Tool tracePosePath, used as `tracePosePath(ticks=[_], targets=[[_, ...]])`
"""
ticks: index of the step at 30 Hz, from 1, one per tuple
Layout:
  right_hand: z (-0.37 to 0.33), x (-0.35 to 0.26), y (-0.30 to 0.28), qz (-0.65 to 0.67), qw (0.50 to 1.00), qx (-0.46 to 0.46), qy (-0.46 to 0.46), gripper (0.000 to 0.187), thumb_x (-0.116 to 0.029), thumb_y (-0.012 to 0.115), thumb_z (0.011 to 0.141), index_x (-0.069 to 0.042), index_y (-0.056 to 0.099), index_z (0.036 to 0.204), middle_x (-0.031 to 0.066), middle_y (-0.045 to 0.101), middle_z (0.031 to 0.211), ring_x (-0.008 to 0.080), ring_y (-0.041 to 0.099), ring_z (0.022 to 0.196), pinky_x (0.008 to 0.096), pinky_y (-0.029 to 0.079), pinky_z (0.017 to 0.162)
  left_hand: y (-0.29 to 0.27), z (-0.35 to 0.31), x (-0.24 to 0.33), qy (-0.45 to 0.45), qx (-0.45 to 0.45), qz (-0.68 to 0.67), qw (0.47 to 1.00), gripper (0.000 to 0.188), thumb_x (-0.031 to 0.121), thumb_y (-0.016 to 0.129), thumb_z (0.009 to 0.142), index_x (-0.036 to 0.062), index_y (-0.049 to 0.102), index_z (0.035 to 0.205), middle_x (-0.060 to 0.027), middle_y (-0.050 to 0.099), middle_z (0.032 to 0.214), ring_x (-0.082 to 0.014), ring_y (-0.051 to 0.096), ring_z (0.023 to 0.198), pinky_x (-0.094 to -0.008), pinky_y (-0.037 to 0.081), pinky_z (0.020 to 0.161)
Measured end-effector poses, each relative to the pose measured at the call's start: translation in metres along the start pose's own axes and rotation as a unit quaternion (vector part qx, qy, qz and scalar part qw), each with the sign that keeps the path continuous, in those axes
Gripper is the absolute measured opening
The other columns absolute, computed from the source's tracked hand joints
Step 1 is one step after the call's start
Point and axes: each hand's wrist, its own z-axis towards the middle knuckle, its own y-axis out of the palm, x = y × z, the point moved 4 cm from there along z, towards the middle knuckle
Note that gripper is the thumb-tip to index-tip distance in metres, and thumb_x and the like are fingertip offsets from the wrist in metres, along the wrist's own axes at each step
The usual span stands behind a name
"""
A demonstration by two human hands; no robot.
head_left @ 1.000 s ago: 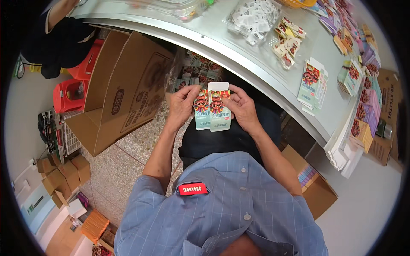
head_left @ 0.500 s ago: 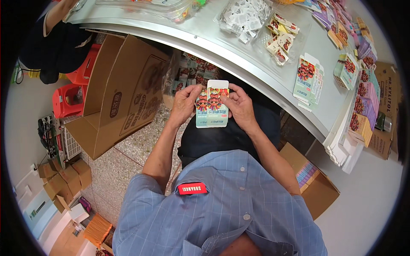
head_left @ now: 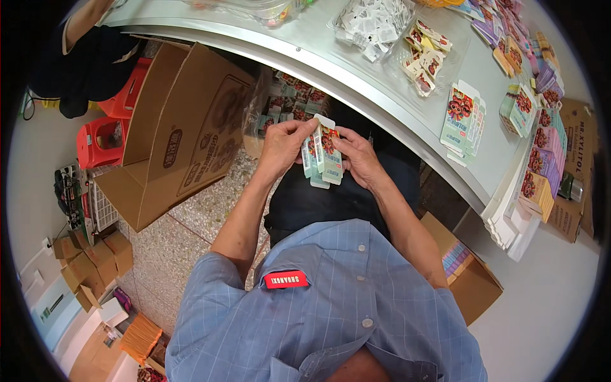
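Above my lap I hold a small light-green folding carton (head_left: 330, 160) with colourful cartoon print and a white top flap. It stands partly opened out, showing a narrow printed side panel, and at least one more carton seems to lie behind it. My left hand (head_left: 283, 148) pinches its upper left edge between thumb and fingers. My right hand (head_left: 360, 159) grips the right edge, thumb in front and the other fingers partly hidden behind. Matching flat cartons (head_left: 461, 124) lie in a small stack on the table's right side.
On the pale table (head_left: 382, 95) are a clear tray of white sachets (head_left: 374, 27), another of printed packets (head_left: 429, 60) and stacked coloured boxes (head_left: 542, 156). A big cardboard box (head_left: 184, 137) stands at left, and an open carton (head_left: 468, 280) at lower right. Another person's arm (head_left: 83, 22) shows at upper left.
The cartons have turned from flat and front-facing to angled, and the front one has opened out to show its side panel. My left hand has moved right, across its upper edge.
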Motion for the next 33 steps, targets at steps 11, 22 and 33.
tracePosePath(ticks=[11,22,33], targets=[[0.004,0.012,0.003,0.065,0.996,0.006,0.053,0.04,-0.022,0.064,0.099,0.002,0.057,0.13,0.0104,0.068,0.115,0.016,0.069,0.101,0.0297,0.06,0.084,-0.002,0.008,-0.011,-0.046,0.034,0.023,0.998,0.039,0.038,0.071,0.094,0.0009,0.072,0.082,-0.002,0.064,0.062,-0.0071,0.055,0.047,-0.0229,0.04,0.037],[0.01,0.027,-0.009,0.055,0.994,0.047,0.084,0.034,-0.022,0.065,0.099,0.001,0.061,0.123,0.0102,0.07,0.111,0.0169,0.071,0.096,0.0312,0.062,0.081,-0.003,0.032,-0.058,-0.114,0.019,-0.067,0.991,0.039,0.036,0.07,0.095,0.0,0.072,0.083,-0.0036,0.067,0.067,-0.0095,0.058,0.049,-0.0249,0.043,0.039],[-0.006,-0.005,-0.009,-0.079,0.977,0.162,-0.114,0.049,-0.025,0.07,0.096,0.002,0.051,0.133,0.0066,0.07,0.094,0.0121,0.069,0.073,0.0236,0.053,0.052,-0.087,0.063,-0.052,0.105,0.134,0.23,0.958,0.05,0.032,0.065,0.099,-0.0066,0.059,0.131,-0.0123,0.071,0.107,-0.0181,0.067,0.094,-0.0291,0.053,0.079]])
